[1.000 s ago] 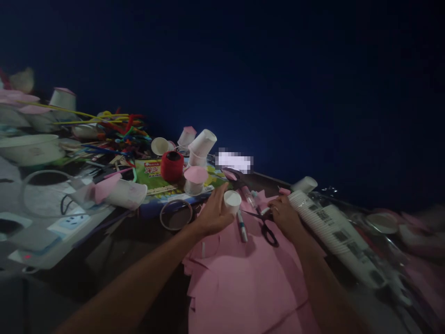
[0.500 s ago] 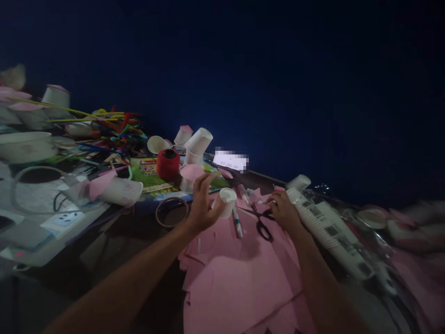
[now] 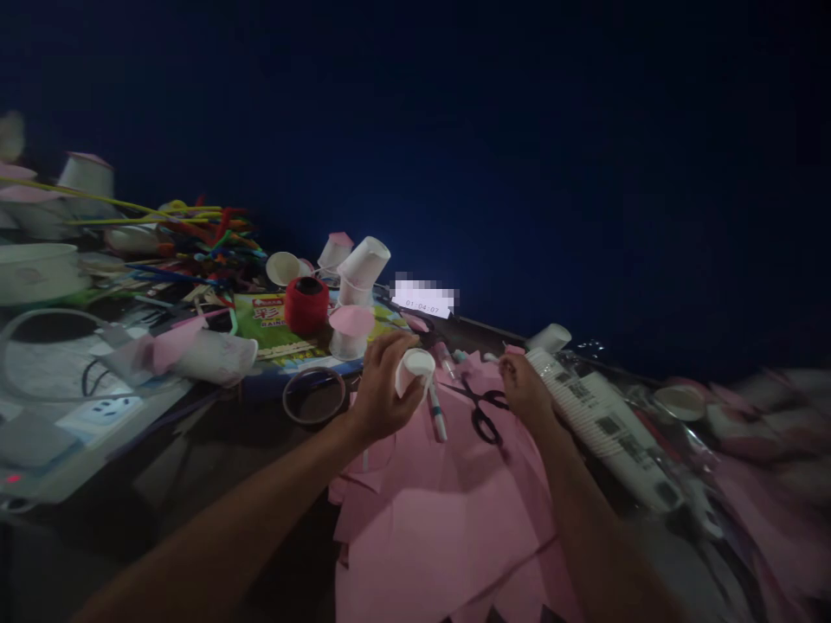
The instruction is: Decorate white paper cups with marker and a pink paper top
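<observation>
My left hand (image 3: 384, 394) is closed round the side of a small white paper cup (image 3: 414, 368), thumb in front and fingers behind. The cup stands base up over pink paper (image 3: 447, 519). To the right, my right hand (image 3: 523, 385) has its fingers curled in a pinch; what they hold, if anything, is too small to make out. Black-handled scissors (image 3: 484, 415) lie open on the paper between my hands. A white marker with a blue band (image 3: 438, 415) lies just right of the cup. Behind it lies a clear pinkish tube (image 3: 445, 359).
A red thread spool (image 3: 307, 305), a pink-topped cup (image 3: 351, 333) and a tape roll (image 3: 314, 395) stand left. A sleeve of stacked paper cups (image 3: 610, 433) lies right. Far left are pipe cleaners (image 3: 221, 238) and a power strip (image 3: 104, 415). A lit timer (image 3: 423, 297) stands behind.
My left hand has closed from a loose, spread pose onto the cup. My right fingers have curled in tighter. The whole view has shifted slightly.
</observation>
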`<act>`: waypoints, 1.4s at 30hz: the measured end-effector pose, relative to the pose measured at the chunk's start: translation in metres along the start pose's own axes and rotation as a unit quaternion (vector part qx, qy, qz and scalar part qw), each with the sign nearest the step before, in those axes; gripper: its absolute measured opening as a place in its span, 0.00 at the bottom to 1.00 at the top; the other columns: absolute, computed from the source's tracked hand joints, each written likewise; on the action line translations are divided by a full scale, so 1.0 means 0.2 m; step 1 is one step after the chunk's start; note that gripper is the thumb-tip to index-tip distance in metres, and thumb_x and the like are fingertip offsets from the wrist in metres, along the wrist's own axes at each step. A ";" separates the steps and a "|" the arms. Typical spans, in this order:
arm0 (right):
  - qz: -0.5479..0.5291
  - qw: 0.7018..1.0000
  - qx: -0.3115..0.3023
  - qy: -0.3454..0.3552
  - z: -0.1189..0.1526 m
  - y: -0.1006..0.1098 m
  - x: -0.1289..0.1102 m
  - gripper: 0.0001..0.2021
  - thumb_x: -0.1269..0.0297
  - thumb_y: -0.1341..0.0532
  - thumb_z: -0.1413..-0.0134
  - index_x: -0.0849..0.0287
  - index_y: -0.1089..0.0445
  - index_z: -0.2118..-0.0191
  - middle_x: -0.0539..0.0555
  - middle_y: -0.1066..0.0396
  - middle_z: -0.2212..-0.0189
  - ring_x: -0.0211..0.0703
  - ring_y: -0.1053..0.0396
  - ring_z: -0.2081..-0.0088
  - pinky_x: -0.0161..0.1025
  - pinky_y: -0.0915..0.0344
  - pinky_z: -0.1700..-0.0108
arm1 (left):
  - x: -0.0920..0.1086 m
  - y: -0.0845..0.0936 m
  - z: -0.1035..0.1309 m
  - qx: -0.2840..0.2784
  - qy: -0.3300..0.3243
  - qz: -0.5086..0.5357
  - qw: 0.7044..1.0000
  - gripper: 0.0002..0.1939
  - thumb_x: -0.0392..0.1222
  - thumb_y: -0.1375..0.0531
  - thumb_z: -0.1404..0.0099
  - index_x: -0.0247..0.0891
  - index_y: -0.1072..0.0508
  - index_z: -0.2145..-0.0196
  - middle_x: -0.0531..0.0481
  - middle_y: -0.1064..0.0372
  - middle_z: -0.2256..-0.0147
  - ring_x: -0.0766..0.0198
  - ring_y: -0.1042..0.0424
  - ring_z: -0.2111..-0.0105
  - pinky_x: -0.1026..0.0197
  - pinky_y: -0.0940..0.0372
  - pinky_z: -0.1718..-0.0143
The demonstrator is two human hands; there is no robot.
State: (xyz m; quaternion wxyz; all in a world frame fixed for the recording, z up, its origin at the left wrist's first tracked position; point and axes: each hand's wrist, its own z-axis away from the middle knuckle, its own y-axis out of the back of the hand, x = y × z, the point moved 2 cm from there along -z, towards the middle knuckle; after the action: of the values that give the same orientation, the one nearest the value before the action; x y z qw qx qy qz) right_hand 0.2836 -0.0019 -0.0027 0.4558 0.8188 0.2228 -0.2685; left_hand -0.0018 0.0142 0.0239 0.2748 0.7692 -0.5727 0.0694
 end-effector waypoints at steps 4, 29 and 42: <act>-0.146 0.982 0.114 -0.028 -0.02 0.05 -0.17 0.09 0.57 0.48 0.43 0.56 0.38 0.63 0.53 0.31 0.66 0.35 0.41 0.78 0.39 0.36 0.69 | 0.01 -0.02 0.00 -0.015 -0.002 0.008 1.000 0.16 0.39 0.45 0.38 0.39 0.36 0.52 0.41 0.34 0.54 0.54 0.36 0.52 0.49 0.39 0.50; -0.551 0.824 -0.004 -0.129 0.16 -0.15 -0.60 0.11 0.60 0.33 0.54 0.57 0.35 0.72 0.44 0.36 0.77 0.29 0.42 0.80 0.29 0.44 0.77 | 0.05 -0.01 -0.01 -0.141 -0.077 -0.092 0.983 0.07 0.41 0.47 0.34 0.38 0.30 0.62 0.47 0.28 0.66 0.58 0.32 0.61 0.55 0.42 0.56; -0.509 0.860 -0.017 -0.030 0.15 -0.11 -0.62 0.08 0.60 0.36 0.49 0.57 0.34 0.70 0.46 0.33 0.76 0.31 0.38 0.80 0.32 0.41 0.77 | 0.10 0.02 -0.07 -0.156 -0.079 -0.096 0.980 0.11 0.38 0.51 0.32 0.36 0.33 0.71 0.47 0.31 0.74 0.59 0.36 0.69 0.56 0.46 0.65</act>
State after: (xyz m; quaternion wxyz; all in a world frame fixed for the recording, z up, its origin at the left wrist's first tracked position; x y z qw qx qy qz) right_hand 0.1687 -0.0320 0.0507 0.2764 0.5747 0.5992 -0.4840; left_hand 0.0035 0.0027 0.0452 0.3504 0.7715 -0.5199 -0.1086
